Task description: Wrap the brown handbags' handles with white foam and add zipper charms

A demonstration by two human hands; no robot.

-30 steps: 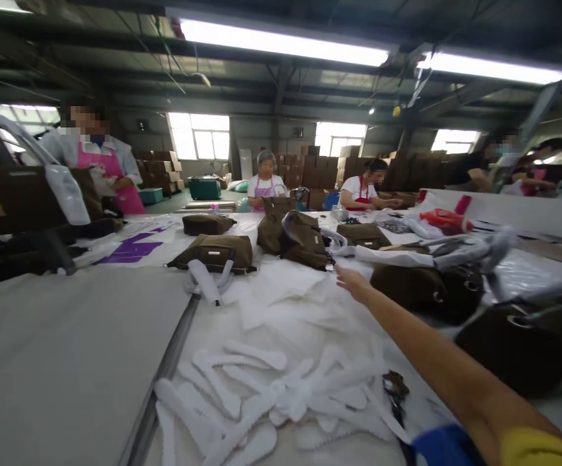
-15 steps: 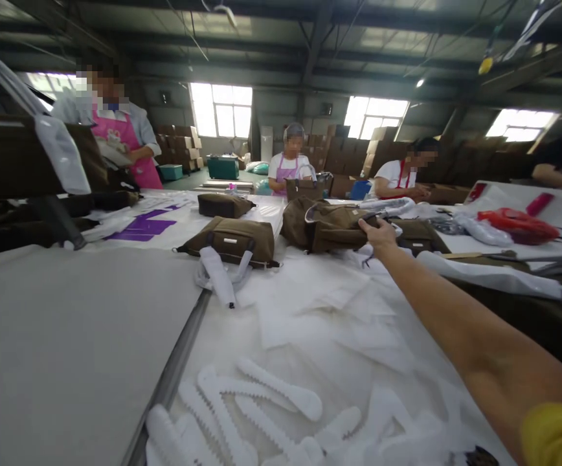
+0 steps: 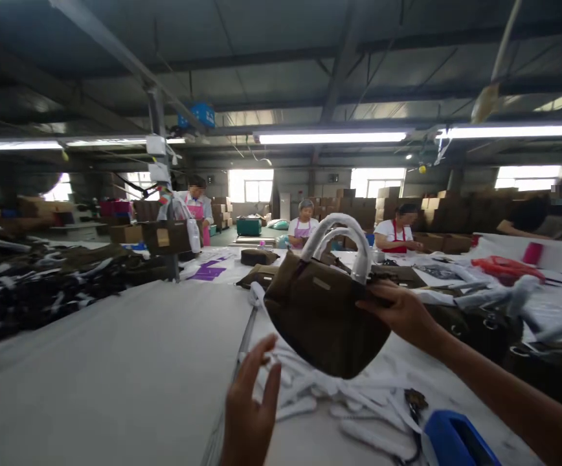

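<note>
A brown handbag (image 3: 327, 317) with white-wrapped handles hangs tilted above the table, a small pale label on its front. My right hand (image 3: 397, 310) grips it by its upper right edge, thumb on the front. Below and left of the bag, my left hand (image 3: 252, 395) is raised with fingers apart, touching nothing. Beneath the bag, white toothed strips (image 3: 305, 395) lie in a loose pile, partly hidden by it. Another brown bag (image 3: 256, 276) lies on the table behind, partly covered by the held one.
A blue plastic object (image 3: 458, 440) lies at the near right. More brown bags (image 3: 485, 327) are heaped on the right, and a dark pile (image 3: 67, 291) spreads at left. A metal post (image 3: 157, 116) rises left of centre. Several co-workers stand beyond the table.
My right hand has lifted the handbag off the far part of the table and brought it nearer. My left hand has come into view. The camera has tilted up.
</note>
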